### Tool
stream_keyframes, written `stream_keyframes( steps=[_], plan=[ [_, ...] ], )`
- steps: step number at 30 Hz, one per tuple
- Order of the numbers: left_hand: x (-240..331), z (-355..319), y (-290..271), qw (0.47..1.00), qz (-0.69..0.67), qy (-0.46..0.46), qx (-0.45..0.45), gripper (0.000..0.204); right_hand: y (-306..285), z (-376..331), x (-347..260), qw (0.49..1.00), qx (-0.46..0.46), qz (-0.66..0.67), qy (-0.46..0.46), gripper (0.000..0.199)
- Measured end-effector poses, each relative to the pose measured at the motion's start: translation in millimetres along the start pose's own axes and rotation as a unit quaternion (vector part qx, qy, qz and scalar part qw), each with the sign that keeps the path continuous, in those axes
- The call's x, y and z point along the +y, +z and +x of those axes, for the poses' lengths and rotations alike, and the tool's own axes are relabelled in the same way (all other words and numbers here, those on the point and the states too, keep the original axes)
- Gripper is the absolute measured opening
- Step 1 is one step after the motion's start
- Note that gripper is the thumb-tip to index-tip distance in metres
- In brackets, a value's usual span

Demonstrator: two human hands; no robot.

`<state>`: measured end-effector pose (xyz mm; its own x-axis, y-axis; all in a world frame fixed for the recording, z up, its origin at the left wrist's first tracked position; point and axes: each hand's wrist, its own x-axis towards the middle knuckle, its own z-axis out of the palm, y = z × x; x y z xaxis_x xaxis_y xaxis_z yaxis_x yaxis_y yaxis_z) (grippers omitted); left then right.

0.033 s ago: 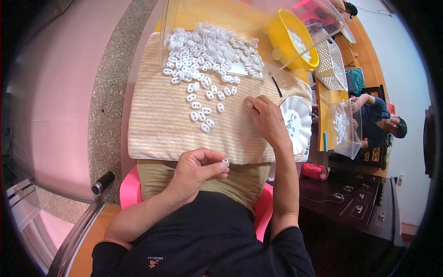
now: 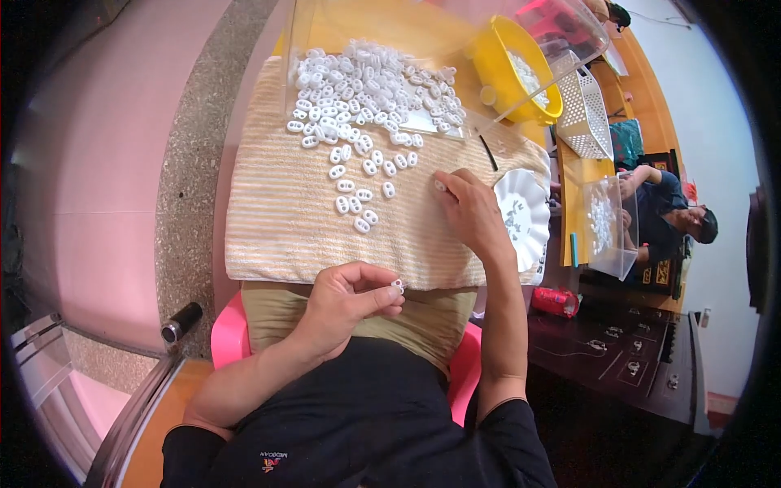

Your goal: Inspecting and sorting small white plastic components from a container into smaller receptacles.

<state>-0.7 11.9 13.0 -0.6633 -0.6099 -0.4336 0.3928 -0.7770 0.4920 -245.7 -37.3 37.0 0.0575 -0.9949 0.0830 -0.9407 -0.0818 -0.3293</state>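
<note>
While I monitor from a remote station, the left hand [image 2: 354,302] grips one small white piece [image 2: 399,285] between thumb and fingers at the towel's near edge. The right hand [image 2: 474,210], farther out and to the right, has its fingertips at a second white piece [image 2: 440,185]; I cannot tell whether it is pinched or merely touched.

Reference relation: one loose oval piece [image 2: 389,190] lies left of the right fingertips and on the far side of the left hand, touching neither. Its long axis runs roughly near to far. I rate the right hand as nearer.

Surface: a striped towel [image 2: 277,213] covers the near part of the bench [image 2: 534,132]. Beyond the loose piece, a heap of white two-hole pieces [image 2: 358,85] extends into a clear bin. Right of the right hand sits a scalloped dish [image 2: 534,213] holding small grey bits.

Room: a yellow basin [image 2: 494,69] and a perforated basket [image 2: 587,126] stand far right; a co-worker [image 2: 669,193] sits beyond. Pink flooring [image 2: 98,163] occupies the left.
</note>
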Motion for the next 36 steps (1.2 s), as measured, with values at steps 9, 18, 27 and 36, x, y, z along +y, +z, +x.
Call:
stream_keyframes(
  steps=[9,18,27,36],
  plan=[
    [2.1,-0.7,0.2,1.0,-0.021,-0.013,0.003,0.013,-5.0,-8.8,3.9,0.987,-0.036,0.131,0.085,0.019],
    [7.8,0.4,-0.8,1.0,-0.017,-0.021,0.001,0.013,-13.9,-4.9,1.5,0.992,-0.063,0.104,0.018,0.015],
    [8.1,2.5,-5.1,0.999,-0.024,-0.033,0.009,0.014,-8.9,7.8,0.1,0.993,-0.108,0.035,-0.003,0.017],
    [8.9,5.8,-6.5,0.999,-0.006,-0.02,0.03,0.014,-10.8,2.8,-2.3,0.991,-0.116,0.057,0.017,0.022]
  ],
)
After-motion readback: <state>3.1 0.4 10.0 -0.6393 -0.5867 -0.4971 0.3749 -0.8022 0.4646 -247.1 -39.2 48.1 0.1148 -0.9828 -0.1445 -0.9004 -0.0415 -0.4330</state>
